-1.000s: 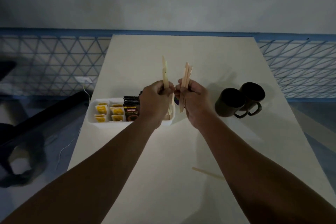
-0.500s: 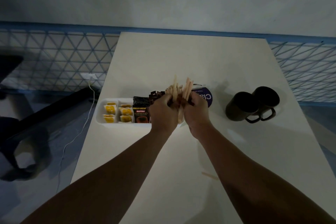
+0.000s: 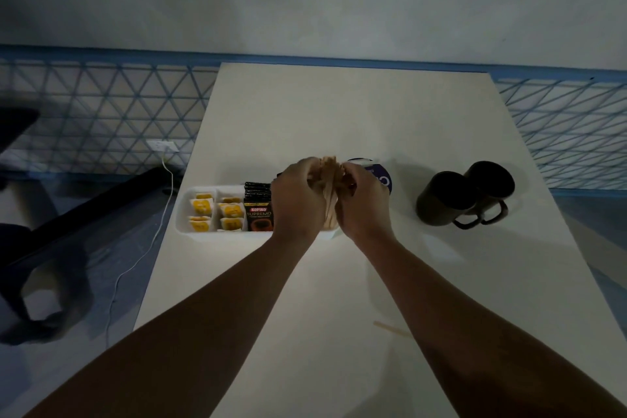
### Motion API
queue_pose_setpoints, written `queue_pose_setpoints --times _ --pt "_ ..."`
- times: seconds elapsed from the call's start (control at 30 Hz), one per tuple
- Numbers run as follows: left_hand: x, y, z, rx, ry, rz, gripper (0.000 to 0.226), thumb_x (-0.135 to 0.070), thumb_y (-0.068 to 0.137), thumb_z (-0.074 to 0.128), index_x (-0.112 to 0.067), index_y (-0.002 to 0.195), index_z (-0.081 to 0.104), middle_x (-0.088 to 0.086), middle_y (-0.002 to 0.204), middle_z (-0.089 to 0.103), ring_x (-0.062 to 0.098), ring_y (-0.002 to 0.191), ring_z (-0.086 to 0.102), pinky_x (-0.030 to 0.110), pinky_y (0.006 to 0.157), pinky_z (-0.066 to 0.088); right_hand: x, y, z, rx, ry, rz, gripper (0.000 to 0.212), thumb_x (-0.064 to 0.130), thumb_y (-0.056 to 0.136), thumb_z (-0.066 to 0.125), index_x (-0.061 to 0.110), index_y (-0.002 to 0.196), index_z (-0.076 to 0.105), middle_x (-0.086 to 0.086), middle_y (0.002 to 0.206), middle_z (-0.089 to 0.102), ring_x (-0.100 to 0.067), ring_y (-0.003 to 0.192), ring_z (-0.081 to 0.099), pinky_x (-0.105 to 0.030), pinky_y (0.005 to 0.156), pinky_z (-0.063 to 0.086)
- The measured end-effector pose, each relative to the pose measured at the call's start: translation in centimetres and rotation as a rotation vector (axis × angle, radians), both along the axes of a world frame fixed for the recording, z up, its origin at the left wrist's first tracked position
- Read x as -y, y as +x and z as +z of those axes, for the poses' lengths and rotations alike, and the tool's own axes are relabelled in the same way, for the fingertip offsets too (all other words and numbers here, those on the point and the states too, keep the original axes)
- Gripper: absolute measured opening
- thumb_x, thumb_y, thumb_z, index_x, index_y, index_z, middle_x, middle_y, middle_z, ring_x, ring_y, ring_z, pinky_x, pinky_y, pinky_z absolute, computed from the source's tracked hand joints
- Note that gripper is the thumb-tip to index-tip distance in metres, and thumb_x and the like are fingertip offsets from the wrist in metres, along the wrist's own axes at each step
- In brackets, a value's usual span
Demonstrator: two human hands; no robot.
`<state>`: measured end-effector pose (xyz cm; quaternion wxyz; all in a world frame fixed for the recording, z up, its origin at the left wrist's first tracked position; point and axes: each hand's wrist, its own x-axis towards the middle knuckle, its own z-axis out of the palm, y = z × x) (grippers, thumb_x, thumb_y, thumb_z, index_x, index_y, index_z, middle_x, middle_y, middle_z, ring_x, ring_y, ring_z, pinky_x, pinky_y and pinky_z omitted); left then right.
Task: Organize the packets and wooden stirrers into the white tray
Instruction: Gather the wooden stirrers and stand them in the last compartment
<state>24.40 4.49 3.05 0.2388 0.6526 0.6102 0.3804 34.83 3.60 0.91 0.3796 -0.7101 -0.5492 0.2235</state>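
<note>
The white tray [image 3: 182,218] sits near the table's left edge. Its left compartments hold yellow packets [image 3: 201,206], and black Kopiko coffee packets [image 3: 258,210] stand beside them. Over the tray's right end, my left hand [image 3: 297,202] and my right hand [image 3: 363,204] together grip a bundle of wooden stirrers [image 3: 328,193], which stands nearly upright with its lower ends inside the tray. The hands hide the tray's right compartment. One loose wooden stirrer [image 3: 392,328] lies on the table beside my right forearm.
Two black mugs [image 3: 463,195] stand together on the table's right side. A round white and purple lid or container [image 3: 380,173] lies just behind my right hand. The white table [image 3: 339,112] stretches back toward a blue mesh fence [image 3: 101,119]. A white cable [image 3: 142,248] runs along the floor on the left.
The two separate bunches of stirrers, held raised and apart, have come together into one bundle. Both hands have lowered it into the tray's right end.
</note>
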Motion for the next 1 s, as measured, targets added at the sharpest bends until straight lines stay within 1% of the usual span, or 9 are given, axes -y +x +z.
queue_pose_setpoints --times 0.13,0.23,0.37,0.43,0.53,0.6,0.67,0.8,1.0 --pt "-1.2 0.2 0.4 -0.082 -0.014 -0.173 0.047 -0.005 0.088 0.062 -0.007 0.135 0.057 0.010 0.135 0.060 0.022 0.125 0.057 0.029 0.108 0.042 -0.1 0.4 0.1 0.009 -0.014 -0.019 0.013 0.006 0.095 0.055 0.007 0.097 0.068 0.003 0.080 0.067 -0.012 0.074 0.062 -0.024 0.071 0.053" --pt "-2.0 0.3 0.5 -0.171 -0.074 -0.268 0.054 -0.004 0.090 0.054 -0.013 0.143 0.049 0.004 0.148 0.048 0.019 0.138 0.044 0.030 0.115 0.033 -0.4 0.7 -0.5 0.004 -0.047 -0.033 0.011 0.005 0.095 0.056 0.006 0.094 0.067 0.004 0.077 0.064 -0.011 0.073 0.060 -0.012 0.063 0.046" --pt "-2.8 0.4 0.5 -0.242 -0.153 -0.314 0.047 -0.010 0.093 0.051 -0.020 0.138 0.054 -0.002 0.142 0.056 0.020 0.133 0.050 0.039 0.110 0.042 -0.8 1.0 -1.0 0.015 -0.024 -0.029 0.012 0.009 0.095 0.060 0.006 0.094 0.072 -0.002 0.083 0.073 -0.012 0.074 0.063 -0.005 0.062 0.042" --pt "-3.0 0.1 0.1 -0.257 -0.160 -0.287 0.042 -0.013 0.093 0.051 -0.023 0.133 0.060 0.000 0.135 0.062 0.022 0.127 0.055 0.041 0.106 0.045 -0.9 1.0 -1.0 0.042 -0.020 -0.022 0.013 0.011 0.095 0.061 0.008 0.092 0.073 -0.001 0.080 0.073 -0.009 0.069 0.060 -0.007 0.063 0.043" --pt "-3.0 -0.3 -0.3 -0.261 -0.119 -0.259 0.032 -0.011 0.091 0.051 -0.027 0.109 0.073 0.001 0.104 0.075 0.024 0.100 0.067 0.041 0.090 0.055 -0.8 0.8 -0.6 0.071 0.034 0.006 0.013 0.010 0.094 0.061 0.009 0.090 0.074 -0.001 0.076 0.073 -0.010 0.064 0.060 -0.010 0.061 0.044" --pt "-3.0 -0.5 -0.5 -0.246 -0.089 -0.232 0.031 -0.010 0.090 0.052 -0.027 0.102 0.075 0.000 0.096 0.076 0.024 0.092 0.069 0.040 0.085 0.056 -0.9 0.7 -0.3 0.074 0.060 0.039 0.013 0.008 0.093 0.061 0.006 0.091 0.074 -0.003 0.078 0.073 -0.014 0.067 0.064 -0.017 0.062 0.049" --pt "-3.2 -0.7 -0.8 -0.246 -0.084 -0.193 0.032 -0.011 0.093 0.054 -0.030 0.109 0.074 0.000 0.101 0.076 0.023 0.096 0.069 0.039 0.088 0.055 -1.0 0.5 -0.1 0.108 0.082 0.074 0.012 0.005 0.093 0.061 0.004 0.089 0.073 -0.005 0.078 0.074 -0.017 0.068 0.066 -0.026 0.064 0.053" --pt "-3.3 -1.4 -1.7 -0.248 -0.076 -0.166 0.035 -0.014 0.095 0.056 -0.029 0.125 0.067 0.002 0.119 0.071 0.022 0.112 0.066 0.037 0.099 0.051 -1.3 0.4 -0.5 0.180 0.101 0.159 0.011 0.001 0.089 0.063 0.002 0.083 0.071 -0.008 0.074 0.073 -0.020 0.063 0.064 -0.033 0.062 0.055" --pt "-3.0 -1.5 -1.0 -0.191 -0.068 -0.163 0.038 -0.009 0.093 0.053 -0.026 0.124 0.068 0.003 0.116 0.073 0.023 0.103 0.069 0.034 0.095 0.054 -1.0 0.5 -1.8 0.170 0.019 0.161 0.004 0.008 0.088 0.070 0.007 0.089 0.073 -0.002 0.079 0.074 -0.016 0.070 0.068 -0.033 0.069 0.058"
